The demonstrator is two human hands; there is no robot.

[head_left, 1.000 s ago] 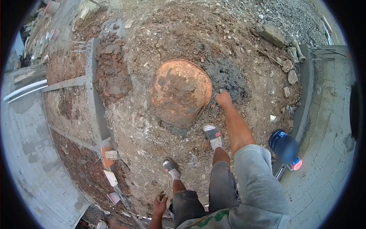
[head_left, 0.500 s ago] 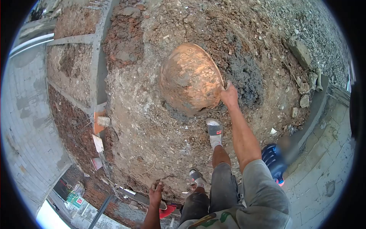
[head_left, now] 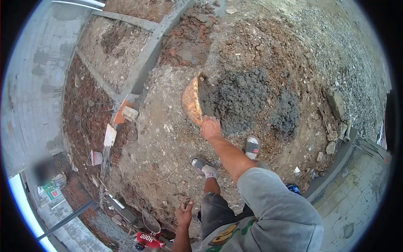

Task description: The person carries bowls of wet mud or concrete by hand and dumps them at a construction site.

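My right hand (head_left: 210, 128) is closed on the rim of an orange-brown, mud-caked basin (head_left: 192, 101). The basin is tipped on its side, its opening facing right. Dark wet mortar (head_left: 241, 98) lies on the ground against the opening, and a second dark patch (head_left: 285, 113) is further right. Low at the front, my left hand (head_left: 184, 213) hangs over the dirt with its fingers curled; whether it holds anything is too small to tell.
Concrete footings (head_left: 147, 63) cross the upper left, with a stone block (head_left: 129, 113) and a small bucket (head_left: 96, 158) near them. A person in red (head_left: 150, 240) is at the bottom. Rocks (head_left: 331, 147) and a concrete edge (head_left: 331, 168) lie right.
The basin has gone from bottom-up to tipped on its side, and mortar now shows by its opening. My right hand has moved left and down with the rim. The view has shifted and turned.
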